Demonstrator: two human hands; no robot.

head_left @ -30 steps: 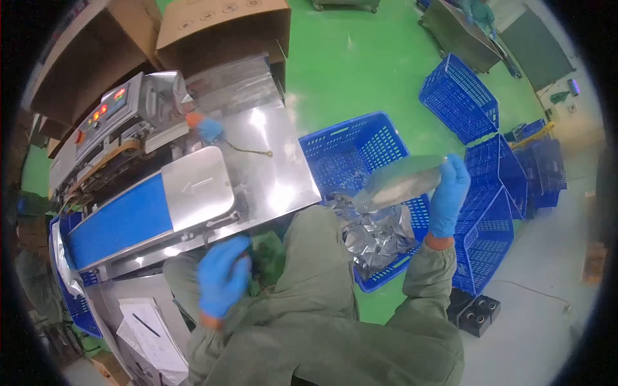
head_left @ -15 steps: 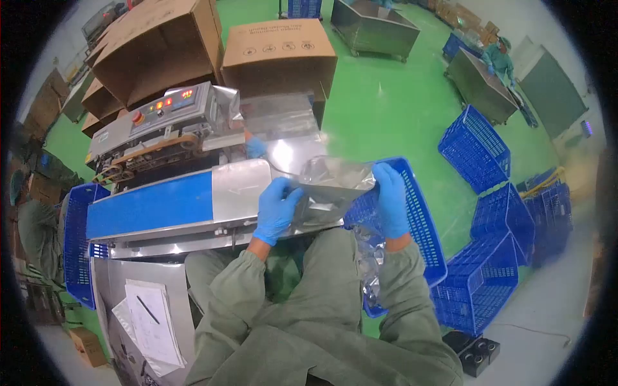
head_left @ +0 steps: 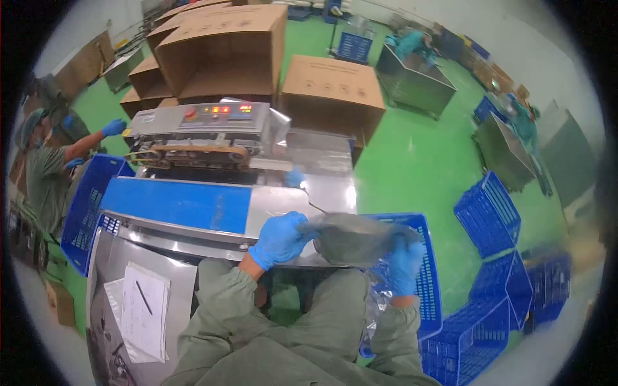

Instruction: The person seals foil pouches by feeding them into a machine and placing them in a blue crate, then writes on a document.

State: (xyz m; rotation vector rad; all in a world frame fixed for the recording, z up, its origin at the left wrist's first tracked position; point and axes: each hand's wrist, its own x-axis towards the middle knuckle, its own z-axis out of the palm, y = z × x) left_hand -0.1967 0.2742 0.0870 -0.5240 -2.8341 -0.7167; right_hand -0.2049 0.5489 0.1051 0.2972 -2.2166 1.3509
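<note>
Fingers (head_left: 301, 231) of left hand (head_left: 280, 239) and right hand (head_left: 405, 265) grip foil pouch (head_left: 351, 239) between conveyor (head_left: 180, 203) and blue crate (head_left: 430, 283).

The left hand (head_left: 280, 239) and the right hand (head_left: 405, 265) are gloved in thin, bright blue rubber, with an orange-brown cuff (head_left: 250, 262) showing at the wrist. Loose long sleeves (head_left: 215, 305) of dull olive-green cloth cover both arms, creased and baggy. Trousers (head_left: 328, 312) of the same green cloth cover the legs.
</note>
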